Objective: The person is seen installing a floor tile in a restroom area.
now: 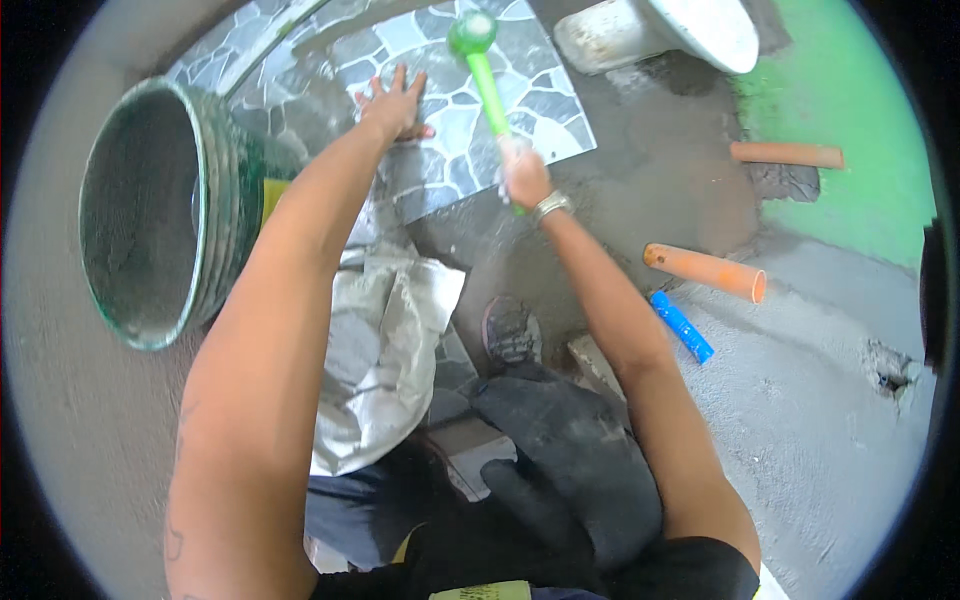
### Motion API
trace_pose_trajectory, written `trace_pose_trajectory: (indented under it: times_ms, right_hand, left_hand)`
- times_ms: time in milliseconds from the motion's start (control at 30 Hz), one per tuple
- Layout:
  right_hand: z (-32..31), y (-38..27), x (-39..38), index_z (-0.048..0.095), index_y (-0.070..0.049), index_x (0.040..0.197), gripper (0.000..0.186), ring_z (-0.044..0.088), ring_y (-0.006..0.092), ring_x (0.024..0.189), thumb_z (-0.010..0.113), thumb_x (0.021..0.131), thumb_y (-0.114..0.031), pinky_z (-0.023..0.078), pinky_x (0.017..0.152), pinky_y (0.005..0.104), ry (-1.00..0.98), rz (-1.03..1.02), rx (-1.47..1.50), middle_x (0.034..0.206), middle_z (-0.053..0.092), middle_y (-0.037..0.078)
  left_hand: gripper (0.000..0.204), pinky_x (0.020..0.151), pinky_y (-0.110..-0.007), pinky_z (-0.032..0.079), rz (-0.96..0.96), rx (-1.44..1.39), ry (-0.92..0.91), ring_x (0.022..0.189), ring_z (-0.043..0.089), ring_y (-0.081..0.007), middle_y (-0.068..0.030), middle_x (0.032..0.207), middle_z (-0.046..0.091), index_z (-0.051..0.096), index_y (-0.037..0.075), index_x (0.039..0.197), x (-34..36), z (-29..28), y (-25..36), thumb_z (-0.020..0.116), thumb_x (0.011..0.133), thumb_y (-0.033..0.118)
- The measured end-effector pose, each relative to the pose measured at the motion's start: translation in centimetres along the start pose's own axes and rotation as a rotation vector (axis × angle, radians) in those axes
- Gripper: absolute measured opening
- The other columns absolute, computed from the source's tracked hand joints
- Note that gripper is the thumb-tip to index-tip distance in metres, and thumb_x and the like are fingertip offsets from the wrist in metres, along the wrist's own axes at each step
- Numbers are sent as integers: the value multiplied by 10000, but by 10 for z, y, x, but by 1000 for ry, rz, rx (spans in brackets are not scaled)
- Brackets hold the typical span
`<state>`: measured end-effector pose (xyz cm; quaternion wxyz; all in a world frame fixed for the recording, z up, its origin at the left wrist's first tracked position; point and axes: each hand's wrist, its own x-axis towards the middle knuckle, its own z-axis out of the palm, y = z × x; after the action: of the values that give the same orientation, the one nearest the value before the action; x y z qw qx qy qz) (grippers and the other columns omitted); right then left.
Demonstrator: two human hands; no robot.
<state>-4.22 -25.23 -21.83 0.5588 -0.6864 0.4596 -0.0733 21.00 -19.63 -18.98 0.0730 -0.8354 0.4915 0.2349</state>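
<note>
With fingers spread, my left hand presses on a grey stone-patterned floor tile. My right hand is wrapped round the handle of a green rubber mallet. The mallet's round head, pale on its face, is over the far part of the same tile; whether it touches the surface I cannot tell. Wet grey mortar borders the tile on its right and near sides.
At left a dirty green bucket lies tipped beside my left arm. A white sack sits by my legs. A white toilet stands far right. Orange pipes and a blue pipe stick up or lie on the right.
</note>
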Motion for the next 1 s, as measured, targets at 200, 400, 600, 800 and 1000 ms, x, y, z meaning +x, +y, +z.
trace_pose_trajectory:
  times_ms: [200, 400, 600, 800, 1000]
  right_hand:
    - [14, -4, 19, 618, 44, 719, 616, 642, 459, 701, 397, 1003, -456, 493, 675, 532, 123, 57, 11, 627, 601, 271]
    - [11, 9, 57, 640, 82, 797, 625, 631, 494, 766, 413, 993, -465, 482, 718, 555, 189, -59, -63, 755, 636, 316]
    - [10, 0, 66, 678, 70, 907, 603, 633, 506, 901, 443, 975, -481, 471, 786, 563, 193, -53, -35, 892, 637, 346]
    - [6, -5, 40, 664, 65, 896, 575, 642, 491, 911, 463, 973, -468, 483, 787, 545, 199, 57, -107, 867, 644, 334]
    - [7, -7, 33, 655, 73, 817, 624, 644, 479, 783, 476, 974, -504, 483, 686, 530, 230, -145, -233, 759, 627, 323]
  left_hand:
    - [1136, 1100, -725, 215, -12, 105, -64, 1449, 161, -507, -91, 1651, 11, 79, 319, 1575, -1, -12, 4, 776, 722, 593]
    - [1119, 1106, -730, 187, -22, 121, -85, 1461, 157, -478, -85, 1651, 26, 109, 296, 1577, -5, -22, 8, 773, 727, 592]
    - [1117, 1103, -732, 191, -19, 150, -100, 1454, 180, -482, -95, 1650, 27, 98, 284, 1579, -6, -25, 10, 760, 737, 601]
    - [1123, 1095, -744, 190, -18, 136, -80, 1450, 187, -485, -101, 1648, 48, 117, 280, 1578, -5, -23, 5, 766, 723, 611]
    - [1124, 1085, -756, 195, 12, 119, -59, 1435, 208, -507, -116, 1645, 48, 124, 290, 1574, -4, -20, 3, 768, 713, 615]
